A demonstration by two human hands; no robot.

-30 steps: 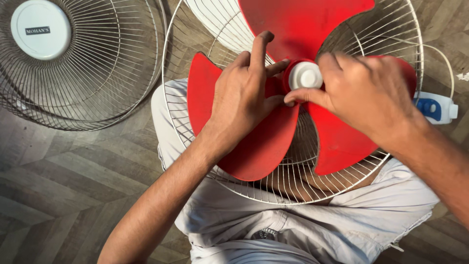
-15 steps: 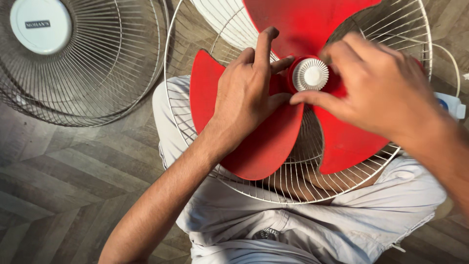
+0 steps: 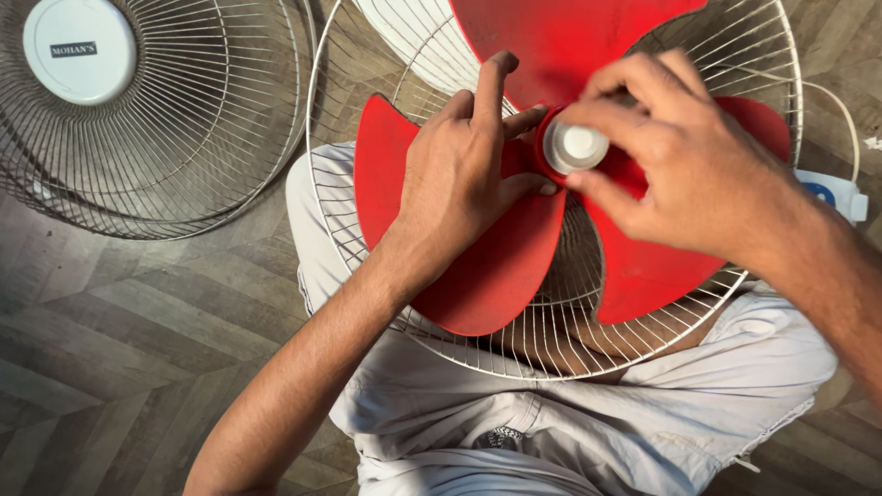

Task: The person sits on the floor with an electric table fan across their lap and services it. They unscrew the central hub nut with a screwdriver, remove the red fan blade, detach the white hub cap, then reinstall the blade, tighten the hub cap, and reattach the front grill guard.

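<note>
Pressing flat with fingers spread, the left hand [image 3: 464, 174] steadies the red fan blade [image 3: 478, 266] inside the wire guard [image 3: 551, 354] on the lap; the right hand [image 3: 684, 170] pinches the white hub cap [image 3: 574, 145].

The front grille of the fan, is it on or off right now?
Off. The front grille lies by itself on the floor, beside the fan, and the red blades are bare under the left hand.
</note>
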